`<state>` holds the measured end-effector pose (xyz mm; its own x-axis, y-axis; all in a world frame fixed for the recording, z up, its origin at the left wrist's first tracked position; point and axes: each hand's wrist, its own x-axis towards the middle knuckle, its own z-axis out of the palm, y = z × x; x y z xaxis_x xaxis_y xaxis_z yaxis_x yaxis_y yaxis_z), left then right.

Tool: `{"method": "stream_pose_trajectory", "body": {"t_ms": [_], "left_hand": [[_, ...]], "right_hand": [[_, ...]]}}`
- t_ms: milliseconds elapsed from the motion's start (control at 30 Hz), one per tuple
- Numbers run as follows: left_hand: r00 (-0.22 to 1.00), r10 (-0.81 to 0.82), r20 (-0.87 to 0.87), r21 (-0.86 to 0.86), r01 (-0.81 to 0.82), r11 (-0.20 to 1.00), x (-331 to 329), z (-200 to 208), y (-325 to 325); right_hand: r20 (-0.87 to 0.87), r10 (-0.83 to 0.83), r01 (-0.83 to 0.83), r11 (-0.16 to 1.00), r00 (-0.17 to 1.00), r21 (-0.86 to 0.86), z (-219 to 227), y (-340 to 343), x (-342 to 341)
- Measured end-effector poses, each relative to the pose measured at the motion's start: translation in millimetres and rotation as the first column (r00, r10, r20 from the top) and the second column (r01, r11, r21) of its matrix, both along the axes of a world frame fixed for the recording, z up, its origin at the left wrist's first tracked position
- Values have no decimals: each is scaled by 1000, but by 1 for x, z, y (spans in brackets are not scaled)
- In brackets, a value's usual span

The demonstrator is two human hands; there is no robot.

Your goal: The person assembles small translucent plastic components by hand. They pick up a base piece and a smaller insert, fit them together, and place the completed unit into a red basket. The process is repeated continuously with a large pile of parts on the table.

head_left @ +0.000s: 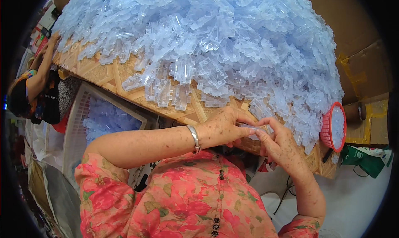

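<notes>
Both my hands meet at the near edge of the table, thumbs and fingers closed around one small clear plastic piece (pixel 251 129). My left hand (pixel 224 126), with a silver bangle on its wrist, grips it from the left. From the right, my right hand (pixel 279 143) pinches its other end. Fingers cover most of the piece, so its exact shape is hidden. Just beyond them, a big heap of similar clear, bluish plastic pieces (pixel 216 42) covers most of the wooden table (pixel 114 78). Some loose pieces lie close to my fingers.
A red plastic basket (pixel 333 126) with whitish small parts stands at the table's right edge. To the left, below the table, a pale crate (pixel 75 126) holds more clear pieces. Another person (pixel 35 84) works at the far left. Cardboard (pixel 365 67) and a green bag (pixel 365 159) are at right.
</notes>
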<state>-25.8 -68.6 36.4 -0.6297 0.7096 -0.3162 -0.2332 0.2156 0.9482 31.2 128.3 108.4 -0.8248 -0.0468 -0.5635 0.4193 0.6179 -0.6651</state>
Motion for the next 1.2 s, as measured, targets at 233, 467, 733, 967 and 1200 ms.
{"method": "stream_pose_trajectory", "body": {"t_ms": [233, 467, 733, 967, 1200], "left_hand": [[926, 14, 377, -30, -2, 1000, -2, 12, 3], [907, -4, 420, -37, 21, 999, -9, 2, 8], [845, 8, 535, 14, -18, 1000, -9, 1, 8], [911, 57, 408, 34, -77, 996, 2, 2, 10], [923, 27, 384, 32, -43, 999, 2, 0, 4]], "right_hand": [[357, -31, 125, 962, 934, -242, -17, 11, -7], [457, -68, 259, 893, 887, -369, -29, 14, -9], [436, -128, 318, 861, 891, -397, -35, 12, -4], [384, -120, 281, 875, 915, -395, -37, 16, -8], [323, -57, 185, 907, 944, -378, -36, 20, 1]]}}
